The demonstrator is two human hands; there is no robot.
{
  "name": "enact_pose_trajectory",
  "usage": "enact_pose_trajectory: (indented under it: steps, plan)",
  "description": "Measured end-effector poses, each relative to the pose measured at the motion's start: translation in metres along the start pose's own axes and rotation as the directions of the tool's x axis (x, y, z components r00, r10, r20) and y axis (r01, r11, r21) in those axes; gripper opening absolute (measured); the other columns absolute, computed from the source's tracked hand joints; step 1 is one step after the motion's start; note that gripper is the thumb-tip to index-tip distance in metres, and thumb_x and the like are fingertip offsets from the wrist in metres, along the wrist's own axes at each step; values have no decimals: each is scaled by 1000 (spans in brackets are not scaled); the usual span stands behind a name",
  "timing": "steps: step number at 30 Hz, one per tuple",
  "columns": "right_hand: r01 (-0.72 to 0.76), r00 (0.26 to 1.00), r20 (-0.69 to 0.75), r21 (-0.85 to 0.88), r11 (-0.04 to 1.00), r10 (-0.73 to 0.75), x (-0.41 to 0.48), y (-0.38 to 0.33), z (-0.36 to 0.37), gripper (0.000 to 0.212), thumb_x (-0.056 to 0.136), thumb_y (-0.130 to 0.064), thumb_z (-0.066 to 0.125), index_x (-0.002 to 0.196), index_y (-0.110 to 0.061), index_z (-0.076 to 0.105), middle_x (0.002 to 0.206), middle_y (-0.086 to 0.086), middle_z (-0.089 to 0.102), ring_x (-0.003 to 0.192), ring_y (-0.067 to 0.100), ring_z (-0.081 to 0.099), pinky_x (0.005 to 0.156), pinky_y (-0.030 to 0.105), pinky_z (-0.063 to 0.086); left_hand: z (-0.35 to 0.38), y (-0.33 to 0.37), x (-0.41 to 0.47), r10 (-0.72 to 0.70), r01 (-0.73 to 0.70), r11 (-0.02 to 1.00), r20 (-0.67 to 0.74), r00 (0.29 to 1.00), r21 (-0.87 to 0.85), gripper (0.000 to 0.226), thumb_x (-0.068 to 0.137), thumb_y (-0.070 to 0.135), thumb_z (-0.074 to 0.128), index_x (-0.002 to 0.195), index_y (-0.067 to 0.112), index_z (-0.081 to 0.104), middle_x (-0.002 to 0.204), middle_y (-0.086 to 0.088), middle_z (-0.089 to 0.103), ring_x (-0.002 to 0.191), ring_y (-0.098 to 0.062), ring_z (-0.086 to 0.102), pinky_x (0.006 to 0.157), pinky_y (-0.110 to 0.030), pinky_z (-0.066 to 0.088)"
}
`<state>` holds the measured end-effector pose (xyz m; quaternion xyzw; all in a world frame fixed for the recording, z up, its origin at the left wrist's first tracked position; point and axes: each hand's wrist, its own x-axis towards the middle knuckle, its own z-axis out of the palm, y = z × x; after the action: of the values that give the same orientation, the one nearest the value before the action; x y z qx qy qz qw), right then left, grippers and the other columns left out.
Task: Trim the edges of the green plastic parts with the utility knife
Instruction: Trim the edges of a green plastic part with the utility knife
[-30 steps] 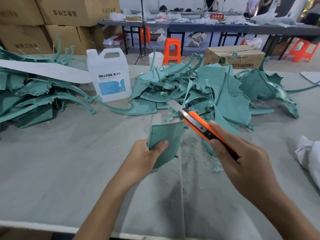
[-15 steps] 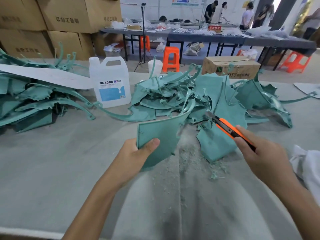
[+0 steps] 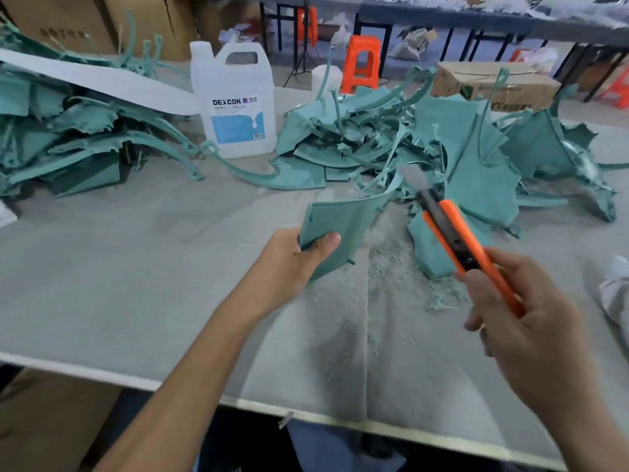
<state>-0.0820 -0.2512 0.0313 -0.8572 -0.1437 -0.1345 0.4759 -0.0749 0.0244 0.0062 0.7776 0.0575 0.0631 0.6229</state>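
My left hand [image 3: 292, 264] grips a curved green plastic part [image 3: 343, 223] by its lower corner, thumb on its face, holding it tilted above the grey table [image 3: 136, 284]. My right hand [image 3: 524, 318] grips an orange utility knife [image 3: 459, 240] with the blade extended, its tip just right of the part's upper edge. I cannot tell whether the blade touches the part. Green shavings [image 3: 391, 264] lie on the table below.
A large heap of green parts [image 3: 459, 155] fills the table behind the knife, another heap [image 3: 68, 141] lies at the far left. A white DEXCON jug [image 3: 235, 100] stands between them. Crumpled white cloth [image 3: 616, 291] lies at the right. The table's front edge [image 3: 306, 417] is near.
The knife swung away to the right, then came back up beside the part's upper edge. My left hand kept hold of the part and turned it. The camera tipped downward.
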Motion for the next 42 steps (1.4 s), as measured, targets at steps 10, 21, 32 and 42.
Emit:
enact_pose_trajectory:
  steps: [10, 21, 32, 42]
  plan:
    - [-106, 992, 40, -276, 955, 122, 30, 35, 13, 22, 100, -35, 55, 118, -30, 67, 72, -4, 66, 59, 12, 57, 57, 31, 43, 4, -2, -16, 31, -30, 998, -17, 999, 56, 46, 86, 52, 58, 87, 8, 72, 76, 9, 63, 67, -5, 53, 61, -25, 40]
    - [-123, 991, 77, 281, 952, 105, 13, 15, 20, 15, 100, -20, 55, 112, -30, 54, 97, 0, 75, 70, 23, 70, 56, 35, 57, -9, -17, -33, -329, 153, 765, -175, 928, -626, 63, 75, 25, 83, 127, 37, 50, 110, -5, 72, 87, -24, 76, 59, -38, 59]
    - [-240, 966, 152, 230, 943, 208, -27, 56, 46, 42, 102, -15, 54, 115, -55, 58, 90, 2, 70, 56, 23, 61, 46, 31, 51, -11, -54, -21, -10, -47, 752, 82, 997, 657, 92, 70, 86, 57, 149, 54, 22, 167, 13, 0, 151, -3, -8, 120, -38, -1]
    - [-220, 971, 132, 186, 958, 197, -35, 49, 43, 44, 95, -10, 59, 112, -51, 59, 90, -4, 75, 59, 18, 67, 48, 29, 53, -9, -29, -10, -278, 334, 897, 217, 936, -291, 101, 48, 57, 84, 134, 17, 49, 111, -6, 62, 87, -24, 63, 75, -40, 53]
